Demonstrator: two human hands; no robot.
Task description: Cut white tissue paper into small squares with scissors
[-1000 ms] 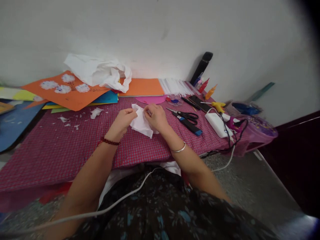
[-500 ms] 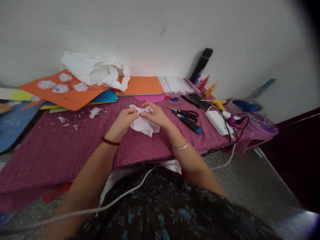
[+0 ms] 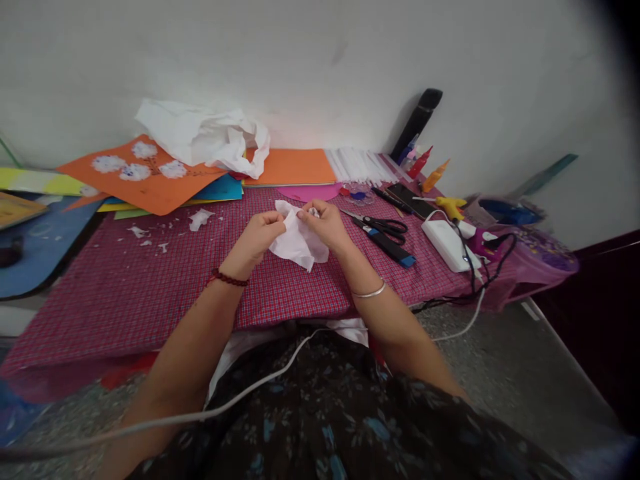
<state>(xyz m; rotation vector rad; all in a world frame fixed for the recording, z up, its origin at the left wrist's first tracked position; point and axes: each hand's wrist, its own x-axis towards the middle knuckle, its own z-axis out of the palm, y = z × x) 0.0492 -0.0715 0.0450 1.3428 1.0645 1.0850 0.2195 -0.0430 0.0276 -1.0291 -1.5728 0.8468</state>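
A thin white sheet of tissue paper (image 3: pixel 296 245) hangs between my two hands, just above the checked tablecloth. My left hand (image 3: pixel 261 235) pinches its left upper edge between thumb and fingers. Opposite it, my right hand (image 3: pixel 326 225) is closed on the upper right part, where the tissue bunches up. Right of that hand lie black-handled scissors (image 3: pixel 387 227) and a black-and-blue box cutter (image 3: pixel 389 248). Torn white scraps (image 3: pixel 200 219) are scattered to the left of my hands.
Crumpled white tissue (image 3: pixel 200 133) rests on orange card with puffy white flowers (image 3: pixel 145 170) at the back. To the right are a white power bank (image 3: pixel 447 244), cables, a yellow glue gun (image 3: pixel 451 207), a phone (image 3: pixel 411 200) and a purple basket (image 3: pixel 543 263).
My hands have drawn slightly apart at the top of the tissue paper, and its right upper part is now bunched in my right hand. The whole view has shifted a little.
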